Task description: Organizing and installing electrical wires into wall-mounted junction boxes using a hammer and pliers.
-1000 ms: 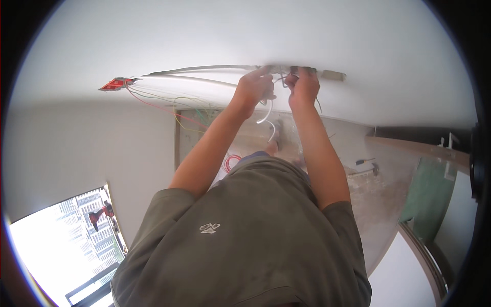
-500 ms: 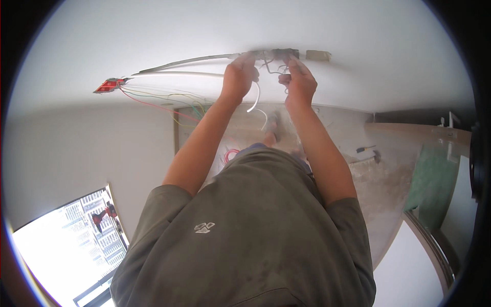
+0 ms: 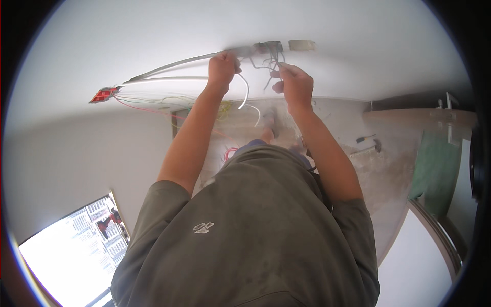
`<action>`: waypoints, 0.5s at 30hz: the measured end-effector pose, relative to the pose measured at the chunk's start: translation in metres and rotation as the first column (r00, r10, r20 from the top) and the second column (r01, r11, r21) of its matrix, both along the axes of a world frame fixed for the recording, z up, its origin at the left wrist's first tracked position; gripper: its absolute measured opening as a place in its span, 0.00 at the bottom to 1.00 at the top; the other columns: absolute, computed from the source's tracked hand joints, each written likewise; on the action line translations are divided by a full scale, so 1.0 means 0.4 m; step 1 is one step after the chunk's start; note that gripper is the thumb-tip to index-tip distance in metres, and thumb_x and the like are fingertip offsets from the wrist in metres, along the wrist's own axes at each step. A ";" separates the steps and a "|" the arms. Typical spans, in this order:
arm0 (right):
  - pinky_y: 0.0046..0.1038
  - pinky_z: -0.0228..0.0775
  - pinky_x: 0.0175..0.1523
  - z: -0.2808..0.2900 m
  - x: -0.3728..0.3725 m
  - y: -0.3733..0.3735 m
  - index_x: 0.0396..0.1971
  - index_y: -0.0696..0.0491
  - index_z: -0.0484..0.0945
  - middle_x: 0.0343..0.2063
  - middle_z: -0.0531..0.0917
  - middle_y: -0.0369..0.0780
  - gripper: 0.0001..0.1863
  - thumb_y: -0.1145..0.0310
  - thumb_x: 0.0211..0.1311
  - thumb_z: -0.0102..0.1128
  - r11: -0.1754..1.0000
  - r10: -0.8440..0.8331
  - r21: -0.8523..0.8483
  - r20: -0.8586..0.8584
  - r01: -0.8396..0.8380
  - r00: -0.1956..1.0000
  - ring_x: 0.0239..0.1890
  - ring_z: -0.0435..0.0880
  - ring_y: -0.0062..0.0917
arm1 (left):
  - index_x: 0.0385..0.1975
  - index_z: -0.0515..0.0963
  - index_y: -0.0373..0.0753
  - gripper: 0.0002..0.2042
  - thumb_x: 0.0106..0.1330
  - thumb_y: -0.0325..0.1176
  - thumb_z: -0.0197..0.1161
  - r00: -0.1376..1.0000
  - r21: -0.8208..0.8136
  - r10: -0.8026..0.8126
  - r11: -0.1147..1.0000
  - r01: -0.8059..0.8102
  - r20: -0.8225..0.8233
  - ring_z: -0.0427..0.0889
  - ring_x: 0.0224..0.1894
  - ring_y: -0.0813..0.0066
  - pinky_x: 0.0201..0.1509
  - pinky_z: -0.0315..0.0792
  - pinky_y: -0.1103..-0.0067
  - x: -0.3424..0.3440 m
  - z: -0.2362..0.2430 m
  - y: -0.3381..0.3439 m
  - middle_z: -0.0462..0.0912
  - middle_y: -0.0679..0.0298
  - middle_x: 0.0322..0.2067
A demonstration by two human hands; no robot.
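My left hand (image 3: 223, 70) is closed around a white conduit (image 3: 171, 80) beside a groove (image 3: 176, 63) cut in the wall. The conduit's thin curved end (image 3: 246, 92) hangs out below that hand. My right hand (image 3: 297, 86) pinches grey wires (image 3: 277, 57) that come out of a dark recessed box (image 3: 266, 47) in the wall. Several loose wire ends dangle between the two hands. At the groove's left end sits a red box (image 3: 104, 95), with thin red, green and yellow wires trailing from it.
A beige patch (image 3: 302, 45) lies right of the dark box. Coiled yellow-green wire (image 3: 223, 110) and a red coil (image 3: 230, 153) are below. On the dusty floor lie a hammer (image 3: 377, 146) and a small dark-handled tool (image 3: 364, 138). A red power tool (image 3: 107, 225) stands by the bright window.
My right hand has drawn away from the dark box, and more of the grey wires now shows between them. The left hand keeps its grip near the groove. The whole view has shifted slightly.
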State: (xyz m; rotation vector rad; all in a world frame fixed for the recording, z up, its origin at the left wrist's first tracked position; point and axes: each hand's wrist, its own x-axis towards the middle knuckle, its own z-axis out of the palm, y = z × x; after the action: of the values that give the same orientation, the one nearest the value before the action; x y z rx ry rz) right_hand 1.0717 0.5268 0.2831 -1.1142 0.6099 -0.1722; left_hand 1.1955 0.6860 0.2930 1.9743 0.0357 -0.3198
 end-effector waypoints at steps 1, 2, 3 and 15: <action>0.20 0.71 0.27 -0.003 -0.009 -0.006 0.42 0.62 0.80 0.29 0.86 0.41 0.14 0.71 0.60 0.53 0.997 0.041 -0.066 -0.006 -0.041 0.999 0.19 0.77 0.19 | 0.24 0.77 0.34 0.13 0.67 0.35 0.55 1.000 -0.040 0.023 0.999 -0.023 0.000 0.72 0.20 0.80 0.30 0.72 0.82 -0.002 -0.006 -0.005 0.76 0.66 0.18; 0.20 0.70 0.26 -0.006 -0.012 -0.009 0.41 0.61 0.80 0.29 0.85 0.40 0.13 0.70 0.60 0.53 0.996 0.079 -0.048 -0.029 -0.081 0.996 0.18 0.77 0.18 | 0.25 0.77 0.32 0.13 0.67 0.35 0.56 0.997 -0.075 0.017 0.997 -0.012 0.074 0.75 0.22 0.79 0.35 0.75 0.81 -0.013 -0.013 -0.005 0.78 0.65 0.20; 0.20 0.70 0.26 -0.008 -0.015 -0.015 0.41 0.61 0.80 0.29 0.85 0.40 0.13 0.70 0.60 0.53 0.997 0.065 -0.038 -0.032 -0.067 0.997 0.18 0.77 0.18 | 0.25 0.77 0.32 0.13 0.67 0.35 0.56 0.998 -0.060 0.018 0.998 -0.015 0.058 0.75 0.22 0.79 0.35 0.75 0.81 -0.027 -0.018 -0.004 0.78 0.65 0.20; 0.26 0.74 0.28 -0.069 -0.073 0.007 0.40 0.58 0.80 0.24 0.85 0.40 0.14 0.68 0.61 0.50 0.924 0.182 -0.348 0.036 -0.158 0.983 0.19 0.82 0.25 | 0.38 0.78 0.33 0.12 0.67 0.35 0.53 0.910 0.469 -0.228 0.882 0.042 0.348 0.80 0.25 0.70 0.34 0.72 0.73 0.001 -0.044 -0.004 0.82 0.58 0.24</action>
State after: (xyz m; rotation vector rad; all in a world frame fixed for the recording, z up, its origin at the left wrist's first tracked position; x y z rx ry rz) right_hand 1.0426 0.5297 0.2555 -1.4882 0.4271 -0.1695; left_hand 1.1961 0.6843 0.2756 2.4834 -0.3208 0.0104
